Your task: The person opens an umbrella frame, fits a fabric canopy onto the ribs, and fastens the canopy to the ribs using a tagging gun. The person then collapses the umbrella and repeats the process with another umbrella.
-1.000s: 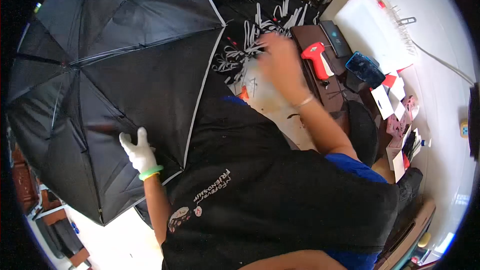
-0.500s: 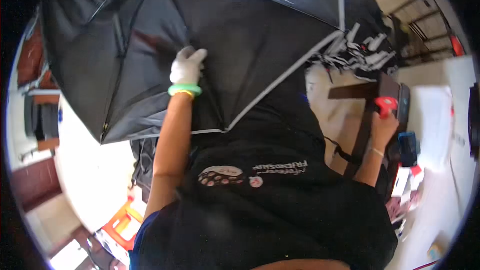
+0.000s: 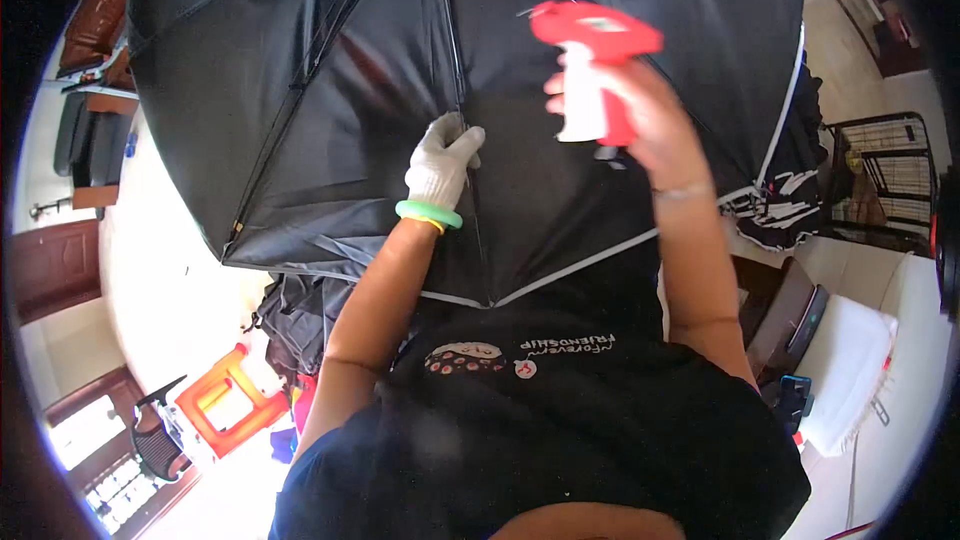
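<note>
A large black umbrella (image 3: 560,200) is spread open in front of me, its inner side with thin ribs facing me and a grey edge towards my body. My left hand (image 3: 440,162), in a white glove with a green band at the wrist, is closed on an umbrella rib (image 3: 452,35) near the middle of the canopy. Bare and slightly blurred, my right hand (image 3: 648,115) grips a red and white tagging gun (image 3: 590,32). The gun is above the canopy, right of my left hand, with its thin needle pointing left.
To the right stand a dark wooden bench or box (image 3: 785,325) and a white padded block (image 3: 850,370), with a phone (image 3: 795,395) beside them. Black cloth with white strips (image 3: 785,205) lies past the canopy's edge. An orange plastic stool (image 3: 230,402) is at lower left.
My right hand has brought the tagging gun from the bench at the right up over the canopy. The umbrella and my left hand have shifted right in view.
</note>
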The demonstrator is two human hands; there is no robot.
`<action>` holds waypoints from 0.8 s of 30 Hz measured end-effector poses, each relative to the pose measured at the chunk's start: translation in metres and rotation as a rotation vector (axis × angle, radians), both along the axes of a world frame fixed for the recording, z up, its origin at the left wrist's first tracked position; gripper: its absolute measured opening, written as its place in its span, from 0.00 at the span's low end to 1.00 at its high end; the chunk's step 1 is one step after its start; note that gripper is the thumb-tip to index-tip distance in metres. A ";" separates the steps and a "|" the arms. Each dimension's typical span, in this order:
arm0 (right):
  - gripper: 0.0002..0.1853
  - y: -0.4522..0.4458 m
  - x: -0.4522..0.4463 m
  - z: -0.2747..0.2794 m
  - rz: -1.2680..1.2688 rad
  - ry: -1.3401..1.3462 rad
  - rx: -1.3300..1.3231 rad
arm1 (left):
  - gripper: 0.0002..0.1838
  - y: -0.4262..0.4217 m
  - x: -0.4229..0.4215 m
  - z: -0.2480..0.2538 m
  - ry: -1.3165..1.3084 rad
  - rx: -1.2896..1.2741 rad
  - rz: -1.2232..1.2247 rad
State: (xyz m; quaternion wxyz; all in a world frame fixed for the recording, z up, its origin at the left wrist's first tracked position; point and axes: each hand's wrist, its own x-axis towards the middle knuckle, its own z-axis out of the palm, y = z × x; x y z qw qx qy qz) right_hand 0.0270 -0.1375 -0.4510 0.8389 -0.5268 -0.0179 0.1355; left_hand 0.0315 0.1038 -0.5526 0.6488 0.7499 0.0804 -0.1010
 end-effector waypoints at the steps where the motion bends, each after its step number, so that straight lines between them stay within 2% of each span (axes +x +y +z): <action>1: 0.21 0.013 0.020 -0.024 0.059 0.080 0.026 | 0.21 -0.001 0.000 0.001 0.019 -0.017 0.025; 3: 0.20 0.021 0.022 -0.054 0.108 0.147 0.042 | 0.20 -0.008 -0.010 0.015 0.025 -0.043 0.042; 6: 0.18 0.036 0.018 -0.094 0.099 0.192 0.007 | 0.21 -0.006 -0.011 0.033 0.223 -0.140 0.076; 11: 0.16 0.062 -0.008 -0.115 -0.029 0.272 -0.086 | 0.21 -0.005 -0.017 0.022 0.243 -0.273 0.151; 15: 0.14 0.076 -0.007 -0.134 -0.138 0.160 -0.217 | 0.21 -0.009 -0.017 0.019 0.197 -0.362 0.207; 18: 0.13 0.079 -0.009 -0.148 -0.106 0.032 -0.598 | 0.21 -0.007 -0.016 0.019 0.205 -0.364 0.171; 24: 0.13 0.076 -0.013 -0.125 -0.086 0.035 -0.433 | 0.22 -0.008 -0.017 0.018 0.198 -0.405 0.177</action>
